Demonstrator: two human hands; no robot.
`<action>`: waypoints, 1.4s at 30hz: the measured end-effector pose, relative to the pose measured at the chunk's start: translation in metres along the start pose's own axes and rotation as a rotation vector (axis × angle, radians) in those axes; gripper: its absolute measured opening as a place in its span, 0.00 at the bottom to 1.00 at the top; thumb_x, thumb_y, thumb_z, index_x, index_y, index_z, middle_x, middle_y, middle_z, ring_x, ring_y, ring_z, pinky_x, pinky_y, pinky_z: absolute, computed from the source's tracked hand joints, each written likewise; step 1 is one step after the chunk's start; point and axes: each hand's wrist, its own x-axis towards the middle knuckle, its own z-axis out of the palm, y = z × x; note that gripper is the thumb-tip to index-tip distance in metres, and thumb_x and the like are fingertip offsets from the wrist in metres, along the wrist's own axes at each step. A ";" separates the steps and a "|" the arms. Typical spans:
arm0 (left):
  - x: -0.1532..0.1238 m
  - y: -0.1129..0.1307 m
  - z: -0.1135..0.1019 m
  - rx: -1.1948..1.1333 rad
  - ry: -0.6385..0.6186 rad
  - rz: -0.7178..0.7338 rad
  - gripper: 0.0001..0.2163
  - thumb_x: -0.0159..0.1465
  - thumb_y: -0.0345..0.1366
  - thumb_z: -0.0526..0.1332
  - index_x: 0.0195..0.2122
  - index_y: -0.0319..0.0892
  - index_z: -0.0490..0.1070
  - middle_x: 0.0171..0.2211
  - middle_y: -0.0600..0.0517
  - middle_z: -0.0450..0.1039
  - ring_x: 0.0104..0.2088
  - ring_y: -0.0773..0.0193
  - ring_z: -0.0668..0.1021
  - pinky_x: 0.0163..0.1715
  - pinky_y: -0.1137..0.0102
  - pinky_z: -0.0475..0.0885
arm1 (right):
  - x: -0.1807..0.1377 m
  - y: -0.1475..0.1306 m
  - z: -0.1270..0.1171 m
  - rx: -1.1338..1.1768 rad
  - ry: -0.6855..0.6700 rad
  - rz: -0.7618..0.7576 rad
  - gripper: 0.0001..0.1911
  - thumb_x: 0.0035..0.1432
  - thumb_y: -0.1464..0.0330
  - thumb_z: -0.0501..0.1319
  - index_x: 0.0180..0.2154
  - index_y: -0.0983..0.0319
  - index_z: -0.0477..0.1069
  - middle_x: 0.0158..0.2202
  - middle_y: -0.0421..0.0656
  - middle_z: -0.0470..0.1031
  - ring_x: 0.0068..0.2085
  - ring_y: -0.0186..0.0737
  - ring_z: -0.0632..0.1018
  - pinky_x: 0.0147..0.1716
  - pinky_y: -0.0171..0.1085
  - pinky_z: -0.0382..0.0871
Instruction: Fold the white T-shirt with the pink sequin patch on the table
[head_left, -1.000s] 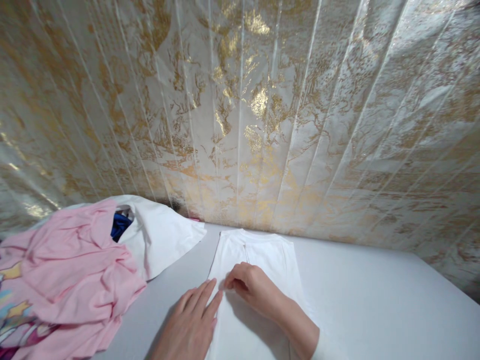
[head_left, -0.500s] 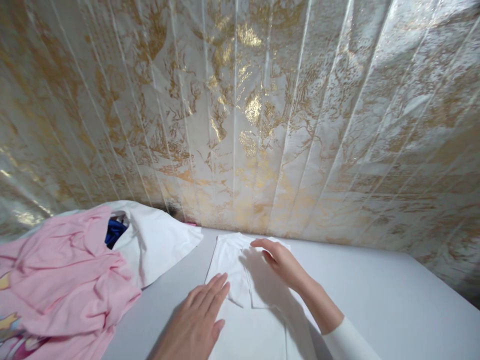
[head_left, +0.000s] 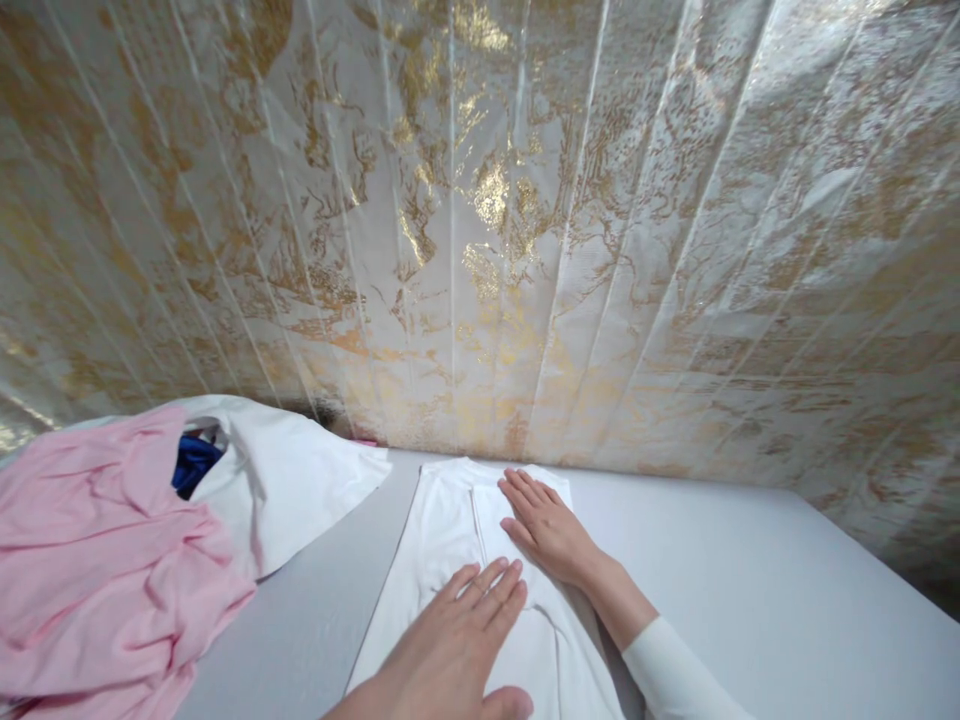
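Observation:
A white garment [head_left: 442, 520], partly folded over itself, lies in front of me with its far end near the wall. Its exact kind I cannot make out. My right hand [head_left: 544, 525] rests flat on its upper right part, fingers stretched out and holding nothing. Lower down, my left hand [head_left: 476, 625] is over the middle of the cloth, palm down, with its fingers extended and the thumb apart. The near end of the garment runs out of view beneath my left hand and forearm.
To the left is a heap of clothes: a pink garment [head_left: 112, 540], a white one [head_left: 292, 480] and a dark blue piece [head_left: 195, 465] between them. All lie on a pale table [head_left: 750, 590]. A gold-patterned wall covering [head_left: 480, 250] stands behind its far edge.
My left hand has moved right onto the middle of the garment. My right hand has lowered and flattened on the cloth. The view has shifted slightly right.

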 end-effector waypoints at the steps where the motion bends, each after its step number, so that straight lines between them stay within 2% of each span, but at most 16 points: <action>1: -0.001 0.001 -0.002 -0.003 -0.010 -0.008 0.33 0.65 0.46 0.60 0.67 0.37 0.51 0.67 0.42 0.43 0.67 0.52 0.50 0.65 0.54 0.49 | 0.001 0.000 0.000 0.007 0.002 -0.001 0.28 0.66 0.62 0.52 0.64 0.64 0.56 0.68 0.52 0.53 0.68 0.48 0.55 0.64 0.52 0.52; 3: 0.000 0.003 -0.008 -0.018 -0.023 -0.026 0.32 0.66 0.48 0.58 0.66 0.35 0.54 0.67 0.41 0.44 0.67 0.50 0.52 0.65 0.53 0.49 | 0.002 0.003 0.000 0.063 0.044 -0.017 0.27 0.66 0.62 0.53 0.63 0.63 0.59 0.67 0.51 0.55 0.67 0.47 0.57 0.63 0.51 0.53; 5: 0.005 0.006 -0.015 -0.038 -0.016 -0.038 0.31 0.68 0.50 0.56 0.65 0.34 0.57 0.66 0.39 0.46 0.67 0.50 0.53 0.65 0.53 0.49 | 0.004 0.014 -0.002 0.147 0.152 0.000 0.24 0.66 0.62 0.52 0.61 0.60 0.62 0.66 0.49 0.59 0.66 0.45 0.61 0.62 0.48 0.57; 9: 0.028 0.012 -0.016 -0.044 0.092 0.008 0.29 0.71 0.47 0.51 0.67 0.33 0.53 0.67 0.41 0.44 0.68 0.53 0.51 0.66 0.56 0.48 | 0.003 0.051 -0.014 0.204 0.332 0.142 0.21 0.66 0.69 0.46 0.55 0.61 0.68 0.55 0.49 0.73 0.55 0.45 0.72 0.54 0.47 0.65; 12: 0.047 0.017 0.000 -0.043 0.140 0.097 0.28 0.71 0.45 0.50 0.67 0.33 0.52 0.68 0.41 0.43 0.68 0.53 0.50 0.65 0.56 0.48 | -0.003 0.075 -0.021 0.178 0.333 0.201 0.18 0.63 0.71 0.48 0.46 0.61 0.74 0.43 0.49 0.77 0.46 0.48 0.74 0.49 0.50 0.66; 15: 0.055 0.021 0.013 -0.035 0.142 0.168 0.24 0.70 0.39 0.51 0.65 0.34 0.55 0.68 0.41 0.47 0.67 0.53 0.52 0.64 0.56 0.50 | -0.006 0.084 -0.020 0.163 0.300 0.225 0.15 0.62 0.70 0.52 0.43 0.59 0.76 0.40 0.47 0.75 0.43 0.47 0.73 0.47 0.48 0.63; 17: 0.053 0.020 0.010 -0.021 0.158 0.175 0.23 0.67 0.31 0.52 0.64 0.37 0.57 0.68 0.42 0.48 0.67 0.55 0.53 0.64 0.57 0.50 | -0.005 0.083 -0.017 0.158 0.284 0.230 0.12 0.62 0.69 0.54 0.42 0.58 0.76 0.41 0.46 0.74 0.44 0.46 0.72 0.48 0.47 0.62; 19: 0.048 0.016 -0.004 0.000 0.185 0.135 0.27 0.60 0.24 0.54 0.62 0.39 0.59 0.68 0.44 0.48 0.67 0.55 0.53 0.63 0.58 0.50 | -0.002 0.080 -0.015 0.151 0.275 0.228 0.10 0.62 0.68 0.56 0.40 0.58 0.76 0.41 0.45 0.73 0.45 0.45 0.71 0.49 0.45 0.60; 21: 0.043 0.011 -0.020 0.012 0.182 0.061 0.26 0.55 0.21 0.56 0.56 0.40 0.64 0.65 0.44 0.56 0.64 0.54 0.59 0.60 0.58 0.55 | 0.001 0.076 -0.015 0.142 0.275 0.224 0.08 0.61 0.69 0.57 0.38 0.58 0.76 0.42 0.45 0.73 0.45 0.45 0.70 0.49 0.44 0.60; 23: 0.040 0.007 -0.032 0.010 0.150 -0.005 0.20 0.53 0.22 0.56 0.47 0.41 0.67 0.55 0.45 0.67 0.55 0.54 0.68 0.53 0.60 0.64 | 0.003 0.071 -0.015 0.127 0.278 0.216 0.07 0.61 0.70 0.58 0.38 0.58 0.75 0.42 0.44 0.73 0.45 0.45 0.69 0.49 0.43 0.60; 26: 0.041 0.005 -0.035 0.039 0.159 -0.040 0.10 0.55 0.25 0.57 0.37 0.42 0.67 0.42 0.49 0.69 0.44 0.56 0.71 0.43 0.63 0.67 | 0.005 0.062 -0.016 0.098 0.289 0.200 0.06 0.60 0.72 0.59 0.37 0.59 0.75 0.42 0.44 0.73 0.45 0.45 0.68 0.48 0.41 0.59; 29: 0.043 0.007 -0.028 0.087 0.196 -0.028 0.04 0.58 0.28 0.59 0.33 0.42 0.66 0.39 0.50 0.69 0.41 0.56 0.70 0.41 0.63 0.67 | 0.008 0.053 -0.017 0.068 0.309 0.195 0.07 0.59 0.75 0.59 0.37 0.60 0.74 0.41 0.45 0.73 0.44 0.46 0.67 0.46 0.41 0.59; 32: 0.045 0.008 -0.024 0.109 0.219 -0.022 0.04 0.61 0.33 0.62 0.35 0.42 0.66 0.38 0.50 0.69 0.40 0.56 0.71 0.40 0.63 0.66 | 0.011 0.047 -0.017 0.058 0.320 0.180 0.08 0.59 0.77 0.57 0.36 0.61 0.73 0.38 0.44 0.73 0.43 0.45 0.68 0.44 0.40 0.60; 36: 0.046 0.013 -0.023 0.142 0.257 0.174 0.06 0.64 0.29 0.61 0.40 0.43 0.66 0.42 0.52 0.69 0.41 0.59 0.70 0.40 0.66 0.64 | 0.013 0.045 -0.015 0.064 0.297 0.137 0.09 0.60 0.78 0.56 0.34 0.60 0.72 0.36 0.43 0.74 0.39 0.41 0.70 0.41 0.37 0.61; 39: 0.047 0.016 -0.020 0.169 0.243 0.351 0.03 0.67 0.29 0.59 0.37 0.43 0.67 0.40 0.53 0.69 0.40 0.61 0.70 0.39 0.67 0.63 | 0.013 0.044 -0.014 0.060 0.288 0.124 0.10 0.61 0.78 0.56 0.35 0.60 0.72 0.36 0.43 0.73 0.39 0.40 0.71 0.40 0.36 0.62; 42: 0.046 0.016 -0.017 0.181 0.232 0.409 0.05 0.68 0.31 0.59 0.33 0.43 0.67 0.38 0.53 0.70 0.39 0.62 0.70 0.39 0.67 0.63 | 0.012 0.043 -0.014 0.044 0.280 0.120 0.09 0.62 0.77 0.56 0.37 0.60 0.72 0.37 0.43 0.73 0.40 0.40 0.71 0.41 0.36 0.62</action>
